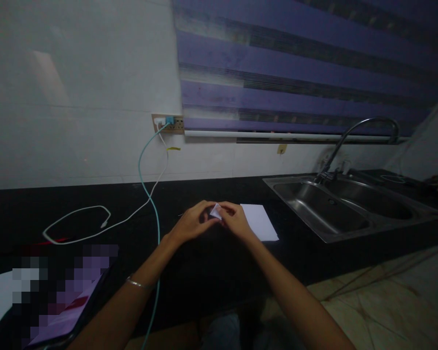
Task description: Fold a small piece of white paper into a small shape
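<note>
Between my two hands, above the black countertop [204,272], is a small folded piece of white paper [216,211] with a pointed top. My left hand [191,221] curls round its left side, fingers and thumb closed on it. From the right, my right hand [235,218] pinches the same paper, the thumb near its middle. My fingers hide the paper's lower part. Just right of my right hand lies a stack of white paper sheets [260,222] on the counter.
A steel double sink [314,204] with a curved faucet [345,141] is set in the counter at right. A teal cable [156,218] and a white cable [131,214] run from the wall socket [177,125]. A screen device [73,301] rests at lower left.
</note>
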`<act>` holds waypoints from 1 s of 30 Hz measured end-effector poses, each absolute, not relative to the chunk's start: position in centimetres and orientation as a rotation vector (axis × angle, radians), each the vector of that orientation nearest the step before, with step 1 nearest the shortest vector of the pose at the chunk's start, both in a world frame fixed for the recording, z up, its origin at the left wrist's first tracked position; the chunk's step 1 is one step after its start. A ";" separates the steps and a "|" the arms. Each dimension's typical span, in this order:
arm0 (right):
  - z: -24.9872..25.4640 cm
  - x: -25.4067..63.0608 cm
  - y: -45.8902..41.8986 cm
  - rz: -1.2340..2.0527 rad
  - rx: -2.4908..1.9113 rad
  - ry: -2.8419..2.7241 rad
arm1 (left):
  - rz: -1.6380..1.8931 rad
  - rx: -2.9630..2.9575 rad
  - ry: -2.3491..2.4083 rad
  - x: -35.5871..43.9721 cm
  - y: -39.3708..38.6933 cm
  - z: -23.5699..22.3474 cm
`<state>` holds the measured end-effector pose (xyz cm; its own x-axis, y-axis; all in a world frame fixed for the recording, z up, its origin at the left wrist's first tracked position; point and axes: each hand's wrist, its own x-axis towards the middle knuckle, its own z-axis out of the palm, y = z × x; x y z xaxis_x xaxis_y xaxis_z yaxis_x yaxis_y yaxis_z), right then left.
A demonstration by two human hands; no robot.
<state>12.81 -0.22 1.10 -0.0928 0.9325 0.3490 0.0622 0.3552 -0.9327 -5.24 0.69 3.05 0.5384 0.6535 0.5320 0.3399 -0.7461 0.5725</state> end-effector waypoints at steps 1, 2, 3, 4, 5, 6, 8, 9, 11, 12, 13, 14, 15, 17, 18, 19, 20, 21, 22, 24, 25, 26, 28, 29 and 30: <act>1.1 12.8 -0.2 0.963 -0.953 -1.468 | 1.068 2.373 0.837 -5.2 0.7 3.0; 1.1 12.8 -0.3 0.972 -0.944 -1.469 | 1.072 2.367 0.867 -5.1 0.7 2.9; 1.2 12.7 -0.4 0.984 -0.927 -1.474 | 1.085 2.359 0.898 -5.1 0.7 2.8; 1.2 12.7 -0.5 0.998 -0.909 -1.484 | 1.103 2.349 0.927 -5.0 0.7 2.7; 1.3 12.7 -0.6 1.011 -0.893 -1.492 | 1.125 2.334 0.950 -5.0 0.8 2.6; 1.4 12.7 -0.7 1.021 -0.885 -1.495 | 1.146 2.315 0.964 -4.9 0.8 2.6; 1.5 12.6 -0.9 1.024 -0.898 -1.504 | 1.173 2.261 0.973 -4.8 0.9 2.4; 1.6 12.6 -0.9 1.011 -0.910 -1.513 | 1.180 2.220 0.973 -4.7 0.9 2.4; 1.6 12.6 -0.9 0.946 -0.930 -1.546 | 1.188 2.108 0.965 -4.4 0.9 2.3; 1.6 12.6 -0.9 0.904 -0.938 -1.567 | 1.192 2.045 0.958 -4.2 0.8 2.3; 1.6 12.7 -0.9 0.862 -0.946 -1.589 | 1.197 1.985 0.950 -4.1 0.8 2.3; 1.6 12.7 -0.9 0.826 -0.952 -1.610 | 1.201 1.935 0.942 -4.0 0.8 2.3; 1.6 12.7 -1.0 0.797 -0.958 -1.632 | 1.201 1.900 0.935 -3.9 0.8 2.3; 1.6 12.7 -1.0 0.759 -0.963 -1.668 | 1.179 1.889 0.927 -3.8 0.8 2.4; 1.7 12.7 -1.1 0.745 -0.964 -1.679 | 1.154 1.912 0.923 -3.8 0.8 2.4; 1.7 12.7 -1.1 0.738 -0.969 -1.685 | 1.122 1.948 0.920 -3.9 0.9 2.4; 1.8 12.7 -1.1 0.733 -0.975 -1.690 | 1.086 1.987 0.916 -3.9 0.9 2.4; 1.8 12.7 -1.2 0.723 -0.982 -1.699 | 1.053 2.018 0.910 -3.9 0.9 2.3; 1.9 12.7 -1.2 0.709 -0.990 -1.710 | 1.026 2.032 0.905 -3.9 0.9 2.2; 1.9 12.6 -1.1 0.666 -1.004 -1.729 | 1.005 2.003 0.899 -3.8 0.9 2.0; 1.9 12.6 -1.1 0.643 -1.009 -1.734 | 1.005 1.974 0.894 -3.7 0.9 1.9; 1.8 12.5 -1.0 0.622 -1.012 -1.734 | 1.007 1.943 0.887 -3.6 0.9 1.7; 1.6 12.5 -0.9 0.597 -1.016 -1.724 | 1.002 1.902 0.864 -3.4 0.9 1.6; 1.5 12.5 -0.8 0.599 -1.016 -1.720 | 0.993 1.890 0.844 -3.3 0.9 1.5; 1.5 12.5 -0.8 0.610 -1.015 -1.716 | 0.982 1.881 0.819 -3.3 0.9 1.5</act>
<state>12.46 -0.80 1.47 -0.1387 0.8525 0.5040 0.3430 0.5188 -0.7831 -3.31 0.88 1.51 0.4794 0.8196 0.3137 0.1608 -0.4335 0.8867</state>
